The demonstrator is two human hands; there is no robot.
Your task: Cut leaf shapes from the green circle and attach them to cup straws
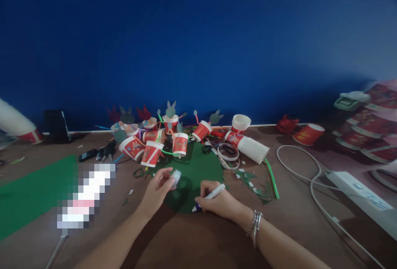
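My left hand (161, 184) pinches a small white round thing (176, 178), perhaps a roll of tape, above a dark green sheet of paper (203, 163). In my right hand (214, 198) is a white marker (215, 191), held like a pen. The marker's purple end (196, 207) points down at the near edge of the green sheet; whether it touches is hard to tell. Just beyond my hands lie several red paper cups (151, 154), some with grey rabbit-shaped cutouts (170, 109) and coloured straw-like arms.
A stack of nested paper cups (248, 147) lies on its side behind the right hand, near a green straw (272, 180) and paper scraps (251, 184). At right are a power strip (356, 186) and a white cable (313, 186). Keys (105, 152) and green paper (37, 190) lie left.
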